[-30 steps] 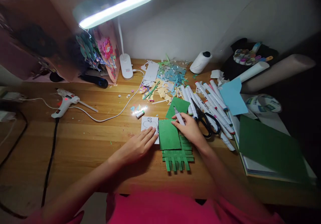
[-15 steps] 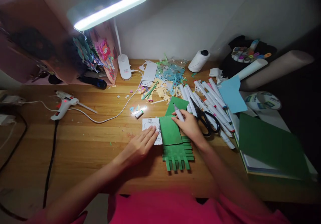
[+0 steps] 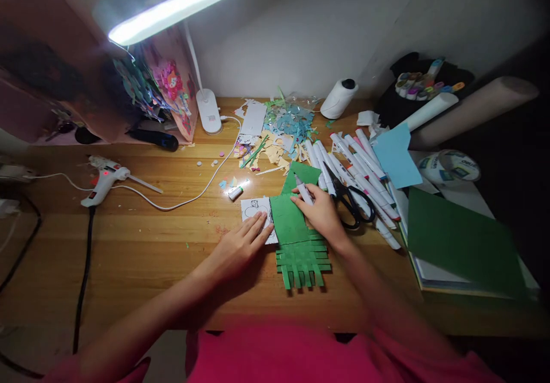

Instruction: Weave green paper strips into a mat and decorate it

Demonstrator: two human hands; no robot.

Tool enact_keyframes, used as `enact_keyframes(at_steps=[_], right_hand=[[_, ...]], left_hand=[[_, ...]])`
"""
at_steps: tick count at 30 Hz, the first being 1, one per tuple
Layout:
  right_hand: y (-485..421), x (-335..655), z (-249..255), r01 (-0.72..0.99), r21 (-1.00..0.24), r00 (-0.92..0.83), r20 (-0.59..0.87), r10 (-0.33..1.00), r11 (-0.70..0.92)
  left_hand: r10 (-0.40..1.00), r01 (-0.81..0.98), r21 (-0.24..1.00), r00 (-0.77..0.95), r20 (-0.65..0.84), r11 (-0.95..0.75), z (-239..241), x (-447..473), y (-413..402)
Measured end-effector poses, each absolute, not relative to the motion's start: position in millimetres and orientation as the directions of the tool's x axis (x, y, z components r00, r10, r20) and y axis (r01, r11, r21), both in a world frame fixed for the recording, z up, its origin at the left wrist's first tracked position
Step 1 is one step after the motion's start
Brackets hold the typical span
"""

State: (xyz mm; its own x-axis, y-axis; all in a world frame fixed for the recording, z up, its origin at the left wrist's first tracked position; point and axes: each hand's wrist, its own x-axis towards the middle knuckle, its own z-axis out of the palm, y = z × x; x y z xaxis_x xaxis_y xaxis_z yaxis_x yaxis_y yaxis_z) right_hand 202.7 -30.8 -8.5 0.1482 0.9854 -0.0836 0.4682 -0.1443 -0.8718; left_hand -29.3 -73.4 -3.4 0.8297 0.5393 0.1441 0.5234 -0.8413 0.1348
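Shifted since the earlier frame: white drawn card [image 3: 248, 214] and green rectangle [image 3: 287, 220], turned slightly together; more of the fringed green piece [image 3: 301, 268] now shows below. Both lie edge to edge on the worktop [image 3: 141, 240] (joined or merely touching, cannot tell). Left hand [image 3: 244, 237] flat, fingers stretched over the drawing, gripping nothing. Right hand [image 3: 322, 208] pinches a pale marker [image 3: 305, 193], tapered end pointing away from the body, apparently uncapped.

Risks, as judged: a dipping tip could leave a stray mark on the green. If the ink is wet, sliding left fingers would smear the lines. Right forearm, dropped lower, might catch and crease the strips. Scissors [image 3: 342, 192] sit just beside the right hand; an outward swing could knock them into the loose markers [image 3: 365, 157].
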Motion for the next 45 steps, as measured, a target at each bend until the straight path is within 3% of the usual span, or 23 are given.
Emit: enact_keyframes(at_steps=[8, 17, 26, 31, 45], right_hand=[[-29.7, 202.3, -12.6, 0.439, -0.885, 0.177, -0.080, 0.981, -0.151], [-24.7, 205.7, -10.5, 0.397, -0.906, 0.131, -0.101, 0.986, -0.145], [-24.0, 207.3, -11.5, 0.395, -0.907, 0.118, -0.108, 0.987, -0.147], [-24.3, 207.7, -10.9, 0.396, -0.906, 0.118, -0.112, 0.987, -0.150], [-24.7, 205.4, -7.1, 0.396, -0.902, 0.136, -0.125, 0.983, -0.170]], left_hand=[[0.555, 0.539, 0.133, 0.819, 0.148, -0.832, -5.7, -27.7, -74.8], [0.593, 0.547, 0.272, 0.796, 0.124, -0.791, -7.3, -29.5, -74.1], [0.671, 0.620, 0.390, 0.741, -0.006, -0.681, -6.4, -25.7, -71.5], [0.737, 0.687, 0.383, 0.675, -0.020, -0.618, -4.2, -22.1, -69.0], [0.720, 0.678, 0.380, 0.693, -0.043, -0.629, -4.8, -21.5, -64.4]])
